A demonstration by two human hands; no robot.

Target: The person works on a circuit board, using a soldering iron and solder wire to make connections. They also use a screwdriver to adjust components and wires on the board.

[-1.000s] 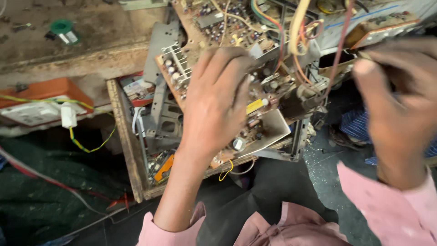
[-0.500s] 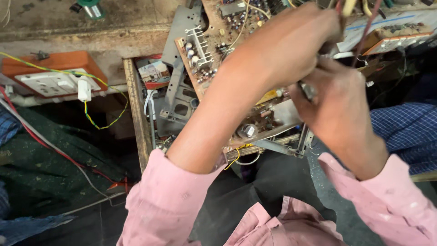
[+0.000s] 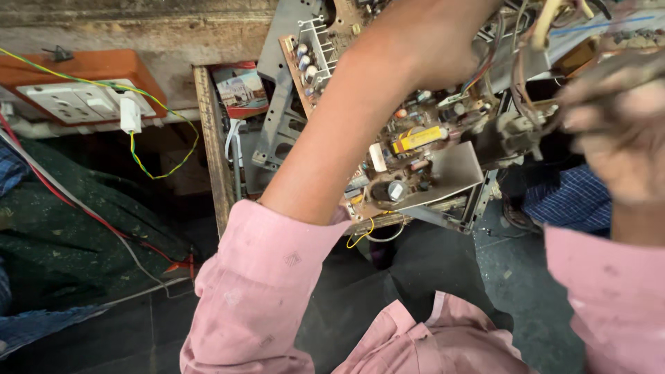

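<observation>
Both hands work at the top of the frame: the left hand [image 3: 443,41] lies spread over the circuit board [image 3: 409,149], its grip hidden from view; the right hand [image 3: 620,131], blurred at the right edge, has fingers curled among wires [image 3: 526,83], hold unclear. The board tilts centre-frame, its lower edge over open dark floor [image 3: 499,270]. Farther left, an orange socket box [image 3: 83,86] sits under the bench [image 3: 138,28] edge.

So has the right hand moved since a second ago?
Yes. The right hand went in to the circuit board beside the left hand half a second ago, and has now pulled back out to the board's right edge, blurred.
</observation>
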